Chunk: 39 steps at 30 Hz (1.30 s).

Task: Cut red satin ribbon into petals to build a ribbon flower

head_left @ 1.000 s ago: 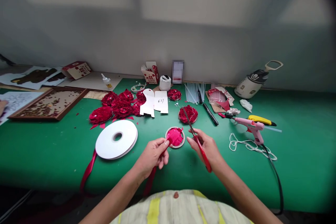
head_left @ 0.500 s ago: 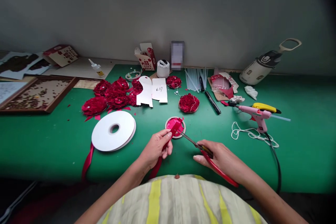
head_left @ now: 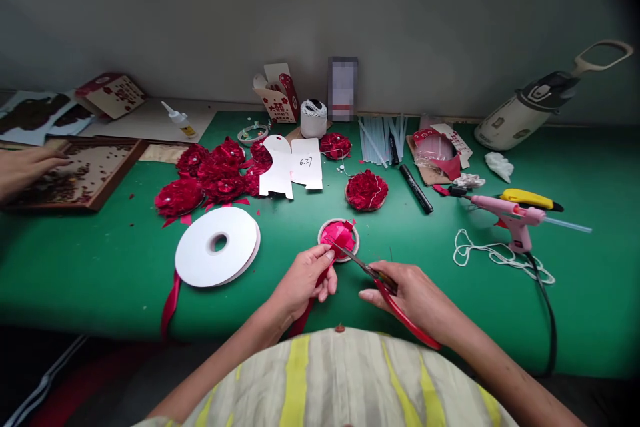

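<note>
My left hand (head_left: 311,280) pinches a red ribbon (head_left: 327,270) near its end, and the rest trails down toward my lap. In my right hand (head_left: 413,290) are red-handled scissors (head_left: 400,310). Their blades reach the ribbon just beyond my left fingertips. Right under the blades lies a small round hoop (head_left: 356,245) holding several pinkish-red ribbon pieces (head_left: 336,232). A white ribbon spool (head_left: 200,250) rests to the left, with red ribbon hanging off the table edge. Behind the hoop sits a ruffled red rosette (head_left: 367,191).
Several red rosettes (head_left: 220,170) are heaped at left. White cards (head_left: 306,163), a thread ball (head_left: 313,120) and glue sticks (head_left: 373,140) stand behind. At right are a pink glue gun (head_left: 515,217), yellow cutter (head_left: 530,199) and bottle (head_left: 515,117). Another person's hand (head_left: 30,170) is over a wooden tray (head_left: 115,173).
The scissor blades have moved across the ribbon, and the end that stuck up past my left fingers now lies over the hoop. Another person's hand has appeared over the tray at far left.
</note>
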Motion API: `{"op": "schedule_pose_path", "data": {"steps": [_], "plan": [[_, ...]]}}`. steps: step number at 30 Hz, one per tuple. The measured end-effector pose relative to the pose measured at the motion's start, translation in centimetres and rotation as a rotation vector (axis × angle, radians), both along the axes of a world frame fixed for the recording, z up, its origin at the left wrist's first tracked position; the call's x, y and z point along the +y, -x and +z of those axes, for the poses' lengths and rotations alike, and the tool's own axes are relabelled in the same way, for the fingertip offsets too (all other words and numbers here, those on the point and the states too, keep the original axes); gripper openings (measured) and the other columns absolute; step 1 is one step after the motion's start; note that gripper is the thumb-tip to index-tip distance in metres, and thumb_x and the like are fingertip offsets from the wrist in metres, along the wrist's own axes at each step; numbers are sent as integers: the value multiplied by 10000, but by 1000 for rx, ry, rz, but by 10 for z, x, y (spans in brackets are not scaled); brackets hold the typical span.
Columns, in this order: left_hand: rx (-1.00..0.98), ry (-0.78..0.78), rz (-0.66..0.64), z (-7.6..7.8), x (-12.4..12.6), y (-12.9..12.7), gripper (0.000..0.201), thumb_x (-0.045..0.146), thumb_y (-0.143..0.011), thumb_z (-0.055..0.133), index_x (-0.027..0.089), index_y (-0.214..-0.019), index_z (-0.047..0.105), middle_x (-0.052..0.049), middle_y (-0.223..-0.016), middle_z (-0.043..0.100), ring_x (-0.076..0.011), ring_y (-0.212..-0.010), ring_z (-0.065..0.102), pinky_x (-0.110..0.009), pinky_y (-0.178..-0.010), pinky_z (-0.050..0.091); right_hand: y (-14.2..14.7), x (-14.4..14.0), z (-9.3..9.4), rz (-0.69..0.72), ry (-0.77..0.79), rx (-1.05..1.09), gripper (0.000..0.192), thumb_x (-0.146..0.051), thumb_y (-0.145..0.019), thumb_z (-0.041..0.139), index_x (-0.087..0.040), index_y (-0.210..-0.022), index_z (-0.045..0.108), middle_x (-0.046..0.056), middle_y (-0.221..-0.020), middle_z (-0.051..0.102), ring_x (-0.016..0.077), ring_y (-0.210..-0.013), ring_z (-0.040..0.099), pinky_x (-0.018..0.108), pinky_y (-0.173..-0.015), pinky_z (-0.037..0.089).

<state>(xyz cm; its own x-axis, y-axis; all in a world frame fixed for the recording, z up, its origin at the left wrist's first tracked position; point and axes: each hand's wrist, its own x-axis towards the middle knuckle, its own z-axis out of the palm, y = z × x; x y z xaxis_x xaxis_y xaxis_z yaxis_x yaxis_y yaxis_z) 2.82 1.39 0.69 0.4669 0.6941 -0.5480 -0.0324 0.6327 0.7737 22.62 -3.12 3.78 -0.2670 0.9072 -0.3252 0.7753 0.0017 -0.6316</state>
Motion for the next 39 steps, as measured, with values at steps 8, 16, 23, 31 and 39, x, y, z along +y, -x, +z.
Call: {"op": "schedule_pose_path", "data": {"steps": [8,16,23,31,39], "plan": [[19,14,20,-2,0,-4,279,413,-850,458,146,-914,506,17,-475,550,-39,-302,390,-129,-314,180,-3,1,-6,-1,4,9,325,-535,-808,512,-215,-777,554,-23,-629,561,137,-562,496,221,-525,318],[39,11,35,-2,-1,-6,271,411,-846,458,152,-907,509,16,-474,552,-40,-308,389,-130,-322,196,-3,1,-7,-5,3,15,299,-514,-809,524,-230,-869,594,-15,-657,592,148,-572,513,226,-526,316],[16,21,45,-1,0,-9,243,399,-849,451,162,-889,482,21,-472,551,-45,-305,392,-136,-319,184,-3,0,-6,-4,-4,7,306,-514,-814,513,-218,-799,586,-21,-628,568,135,-547,479,218,-511,306],[18,19,32,0,1,-8,260,426,-831,469,167,-811,470,22,-471,552,-44,-306,399,-143,-316,153,-5,1,-9,-5,-8,10,325,-521,-812,513,-208,-797,600,-25,-587,550,126,-514,460,217,-506,313],[79,61,35,0,6,-11,275,439,-802,500,167,-785,462,26,-445,544,-45,-290,390,-144,-316,148,-8,3,-13,-21,28,42,333,-508,-790,542,-210,-891,654,17,-641,638,167,-567,560,234,-538,345]]}}
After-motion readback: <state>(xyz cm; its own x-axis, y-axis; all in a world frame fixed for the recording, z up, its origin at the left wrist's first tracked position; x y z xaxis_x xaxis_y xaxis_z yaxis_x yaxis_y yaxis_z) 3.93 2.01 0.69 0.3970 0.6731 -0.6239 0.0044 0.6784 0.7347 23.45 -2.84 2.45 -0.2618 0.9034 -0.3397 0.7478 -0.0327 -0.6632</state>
